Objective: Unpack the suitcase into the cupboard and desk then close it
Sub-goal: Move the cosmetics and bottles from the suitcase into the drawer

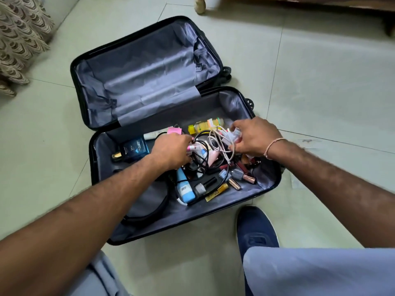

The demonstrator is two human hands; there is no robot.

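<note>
White tangled charger cable point(220, 139) pinched by right hand point(254, 138), left hand point(171, 151) gripping black cord point(203, 154) at nine o'clock: untangle before lifting from open black hard-shell suitcase point(268, 189).

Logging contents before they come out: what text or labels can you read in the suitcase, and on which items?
Nothing reads reliably.
Blue perfume box: pale lettering, blurred.
Yellow bottle: green label, illegible.
Light blue tube: barcode sticker, digits too small.
Gold tube: dark print, unreadable.

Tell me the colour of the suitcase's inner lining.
Grey, slightly bluish lining of the suitcase, clearest in the head view.
</note>
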